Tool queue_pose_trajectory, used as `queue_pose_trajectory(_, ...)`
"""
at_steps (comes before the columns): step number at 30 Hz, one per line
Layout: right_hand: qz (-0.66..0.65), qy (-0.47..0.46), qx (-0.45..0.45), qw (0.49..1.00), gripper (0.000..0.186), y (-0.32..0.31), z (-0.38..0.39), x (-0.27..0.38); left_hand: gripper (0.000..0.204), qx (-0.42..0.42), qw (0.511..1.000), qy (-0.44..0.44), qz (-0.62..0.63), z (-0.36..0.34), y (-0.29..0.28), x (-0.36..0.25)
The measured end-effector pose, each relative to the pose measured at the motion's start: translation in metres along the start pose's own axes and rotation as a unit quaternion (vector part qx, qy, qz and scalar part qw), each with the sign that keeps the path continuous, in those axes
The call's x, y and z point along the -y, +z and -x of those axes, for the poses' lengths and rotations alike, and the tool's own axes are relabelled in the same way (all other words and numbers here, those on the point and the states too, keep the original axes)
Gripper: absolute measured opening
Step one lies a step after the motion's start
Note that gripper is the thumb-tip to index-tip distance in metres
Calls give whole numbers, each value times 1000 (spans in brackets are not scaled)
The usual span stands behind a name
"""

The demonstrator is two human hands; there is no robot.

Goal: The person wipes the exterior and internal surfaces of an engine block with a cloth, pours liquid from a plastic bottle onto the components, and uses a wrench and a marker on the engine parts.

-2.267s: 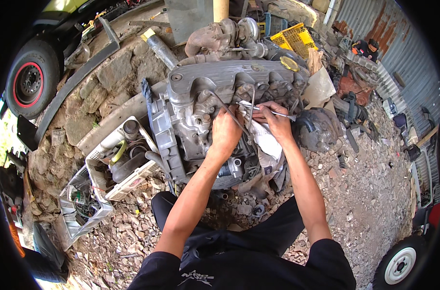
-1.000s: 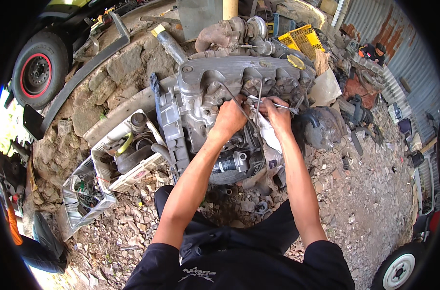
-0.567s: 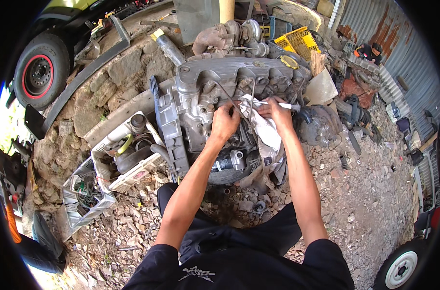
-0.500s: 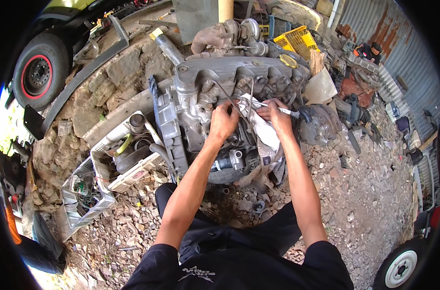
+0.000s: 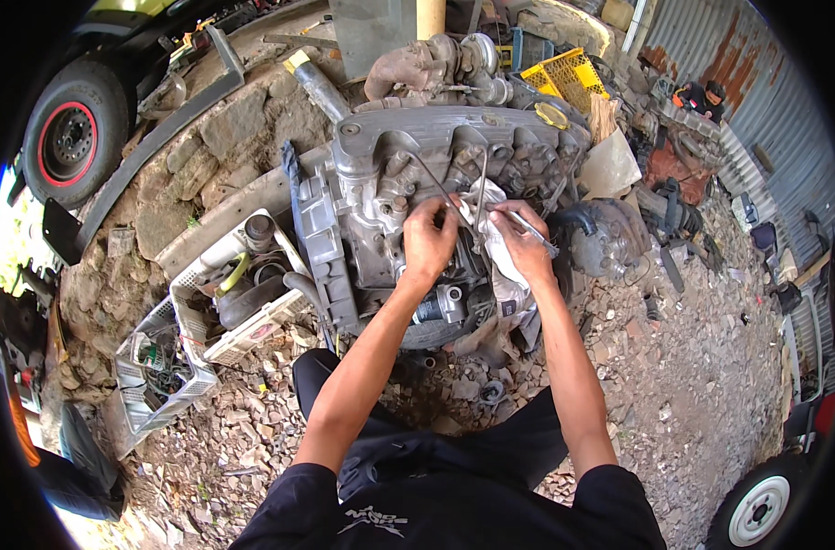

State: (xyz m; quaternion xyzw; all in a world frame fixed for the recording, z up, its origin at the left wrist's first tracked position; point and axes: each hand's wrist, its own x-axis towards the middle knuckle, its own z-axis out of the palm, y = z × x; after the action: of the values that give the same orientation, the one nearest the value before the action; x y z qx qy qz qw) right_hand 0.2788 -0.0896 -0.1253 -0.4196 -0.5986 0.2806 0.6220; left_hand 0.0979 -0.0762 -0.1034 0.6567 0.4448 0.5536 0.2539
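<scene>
An engine [image 5: 371, 240] with a ribbed grey cover [image 5: 408, 128] stands in front of me. My left hand [image 5: 428, 240] is closed, its fingertips pinching a thin bent metal pipe [image 5: 429, 174] at the engine's near side. In the closed fingers of my right hand [image 5: 525, 246] is a slim silvery tool [image 5: 535, 231], slanting down to the right; its exact kind is unclear. A second thin pipe [image 5: 481, 183] rises between the hands. Below and between them a whitish cloth [image 5: 504, 261] is draped over the engine, partly hidden by my right hand.
At left sit white plastic crates [image 5: 197, 362] with parts and hoses, beside a stone ledge [image 5: 238, 128]. A rusty turbocharger [image 5: 408, 71] and a yellow crate [image 5: 569, 78] lie behind the engine. Scattered parts [image 5: 674, 211] cover gravel [image 5: 692, 367] at right. A person [image 5: 702, 99] is far right.
The silvery tool has swung from nearly level to a steeper slant as my right hand turned and lowered slightly. My left hand has shifted slightly down, staying by the pipe.
</scene>
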Motion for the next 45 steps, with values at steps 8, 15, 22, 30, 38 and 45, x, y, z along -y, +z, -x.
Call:
queue_pose_trajectory(8, 132, -123, 45, 983, 24, 14, -14, 1, 18, -82, 975, 141, -150, -23, 10, -3)
queue_pose_trajectory(15, 53, -93, 21, 994, 26, 16, -17, -7, 42, 90, 927, 98, -351, -22, 3, -15)
queue_pose_trajectory(22, 165, -110, -31, 980, 38, 20, -9, 3, 41, 188, 918, 65, -344, -37, -7, -23)
queue_pose_trajectory(30, 85, -19, -65, 994, 14, 27, -34, -4, 19, 101, 966, 66, -227, -33, -9, -4)
queue_pose_trajectory(38, 164, -80, -144, 973, 16, 43, -48, 1, 25, -2, 962, 86, -258, -32, 0, -14)
queue_pose_trajectory(45, 137, -123, -58, 981, 28, 26, -34, -17, 36, -28, 955, -32, -293, -43, 16, -14)
